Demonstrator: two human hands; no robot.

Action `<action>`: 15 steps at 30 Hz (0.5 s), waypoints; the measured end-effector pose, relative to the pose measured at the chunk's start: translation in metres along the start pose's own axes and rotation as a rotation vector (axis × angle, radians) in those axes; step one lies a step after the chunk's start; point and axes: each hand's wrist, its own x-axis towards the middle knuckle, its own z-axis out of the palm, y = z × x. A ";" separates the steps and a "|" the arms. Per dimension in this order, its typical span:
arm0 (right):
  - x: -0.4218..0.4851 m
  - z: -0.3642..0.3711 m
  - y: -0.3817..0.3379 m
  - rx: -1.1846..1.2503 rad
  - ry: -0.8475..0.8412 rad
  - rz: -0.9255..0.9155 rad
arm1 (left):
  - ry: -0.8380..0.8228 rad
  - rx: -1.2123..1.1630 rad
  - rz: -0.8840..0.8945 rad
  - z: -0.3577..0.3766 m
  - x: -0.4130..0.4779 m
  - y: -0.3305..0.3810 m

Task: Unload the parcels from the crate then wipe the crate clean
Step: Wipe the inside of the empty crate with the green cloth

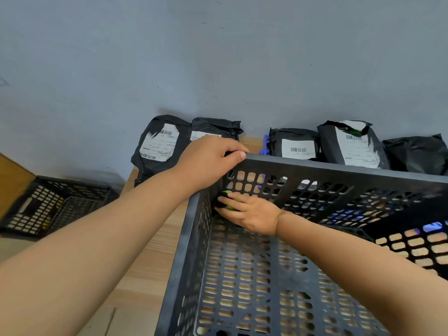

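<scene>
The unloading looks done, with five black parcels lined up along the wall in mid-frame behind the empty crate, and wiping underway: the left hand grips the crate's far rim while the right hand presses a yellow-green sponge into its inner corner.

1. Matt dark-grey perforated plastic crate, dull and slightly scuffed.
2. Crinkled, faintly glossy black plastic-film parcels at 12 o'clock, with matt white paper labels.
3. Smooth pale wood-grain tabletop at 8 o'clock.
4. Matt grey painted wall.
5. Second black perforated plastic crate at 9 o'clock.
</scene>
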 end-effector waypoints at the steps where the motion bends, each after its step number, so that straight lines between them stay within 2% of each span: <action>1: -0.001 0.002 0.000 -0.013 -0.015 -0.025 | -0.001 0.009 -0.001 0.000 0.000 0.000; 9: -0.016 0.001 0.002 0.078 0.073 -0.027 | -0.011 0.072 -0.022 -0.003 -0.002 0.004; 15: -0.057 -0.016 0.009 0.178 -0.029 -0.058 | -0.028 0.078 -0.015 -0.003 -0.002 0.004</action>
